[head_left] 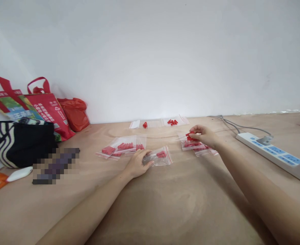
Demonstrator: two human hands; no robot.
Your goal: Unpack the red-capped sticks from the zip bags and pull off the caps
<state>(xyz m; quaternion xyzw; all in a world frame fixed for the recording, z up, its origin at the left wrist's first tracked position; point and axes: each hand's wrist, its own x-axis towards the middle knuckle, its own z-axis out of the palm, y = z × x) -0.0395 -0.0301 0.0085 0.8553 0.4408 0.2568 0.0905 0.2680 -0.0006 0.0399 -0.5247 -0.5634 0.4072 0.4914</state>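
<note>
Lying on the wooden table is a clear zip bag (166, 160) with red-ended pieces inside. My left hand (137, 164) is closed on its left end, fingers on top and thumb at the near side. Further right, my right hand (203, 134) pinches red-ended pieces (191, 136) between thumb and fingers; whether a bag is around them I cannot tell. Under that hand lie zip bags (190, 145) with more red pieces. To the left of my left hand, overlapping zip bags (124, 147) hold several red pieces.
Along the wall, clear bags (155, 124) carry small red parts (172, 121). At right lies a white power strip (272, 153) with a grey cable (241, 123). Red shopping bags (48, 112), a black bag (30, 143) and a blurred-out dark object (56, 166) occupy the left side.
</note>
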